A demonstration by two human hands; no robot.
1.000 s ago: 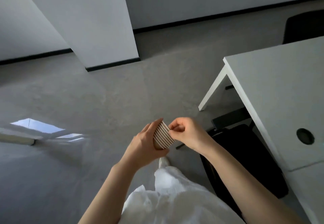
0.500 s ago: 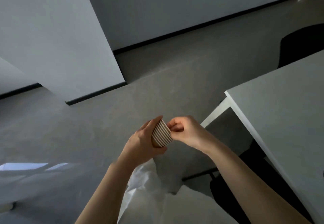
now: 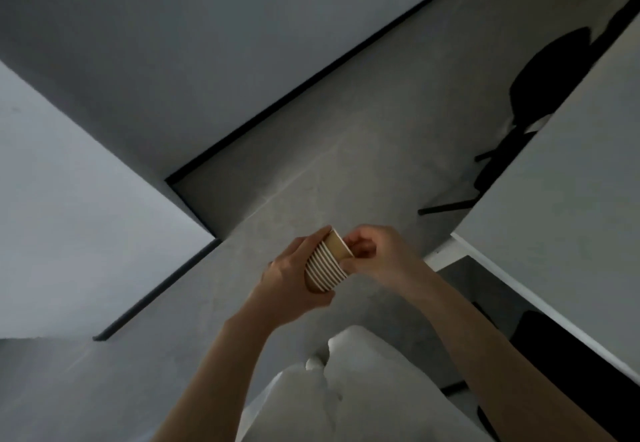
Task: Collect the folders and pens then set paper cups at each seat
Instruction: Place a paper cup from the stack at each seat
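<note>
A nested stack of brown paper cups [image 3: 327, 265] with white rims lies sideways in mid-air, over the floor in front of me. My left hand [image 3: 294, 277] wraps around the stack's base from the left. My right hand [image 3: 374, 256] pinches the rim of the top cup at the stack's open end. No folders or pens are in view.
A white table [image 3: 561, 199] fills the right side, its corner and white leg just right of my hands. One black chair [image 3: 543, 78] stands at its far side, another [image 3: 568, 365] is tucked under its near edge. Grey walls with black skirting [image 3: 311, 78] run left and ahead.
The view has swung left and tilted, so the table now sits further right. Both hands keep hold of the cup stack; the top cup's inside now shows a little more.
</note>
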